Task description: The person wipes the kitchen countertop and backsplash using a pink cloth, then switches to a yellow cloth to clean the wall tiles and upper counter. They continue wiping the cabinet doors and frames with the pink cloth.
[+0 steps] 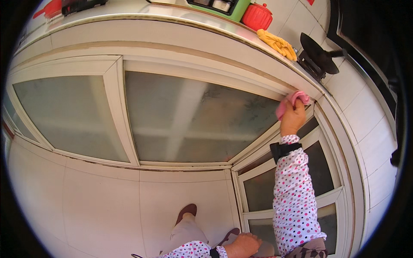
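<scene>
My right hand point(293, 118) grips a folded pink cloth point(285, 104). It presses the cloth against the upper right corner of the white cabinet frame, just under the countertop's edge. Left of the cloth is a frosted glass panel point(193, 119) with a faint leaf pattern. Low in the picture, my left hand point(244, 245) is curled in a loose fist near my leg, its palm hidden. I see nothing held in it.
On the countertop point(155, 16) are a red lidded jar point(257, 16), a green rack point(237, 9) and yellow gloves point(278, 44). A black wok point(317, 53) sits on a burner at the corner. More glass-panelled cabinet doors point(258, 193) run along the right, above pale floor tiles point(103, 203).
</scene>
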